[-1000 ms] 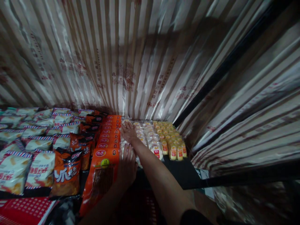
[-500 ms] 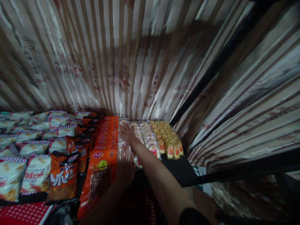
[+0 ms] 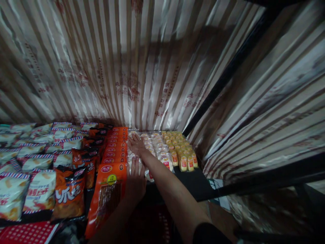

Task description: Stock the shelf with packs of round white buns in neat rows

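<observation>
Right hand [image 3: 138,146] and left hand [image 3: 135,180] flat, fingers extended, on clear-wrapped white packets [image 3: 131,154], right one farther back; packets just beside orange packs [image 3: 111,169], yellow snacks [image 3: 183,152] farther right

A dark shelf [image 3: 194,184] ran from left to right, bare at its near right corner. On its left lay rows of white bags with striped edges [image 3: 39,191], then a column of orange-and-black bags [image 3: 69,195]. Right of these came overlapping flat orange packs [image 3: 111,169], then clear-wrapped pale packs [image 3: 160,149], and yellow packs [image 3: 184,149] at the far right.
</observation>
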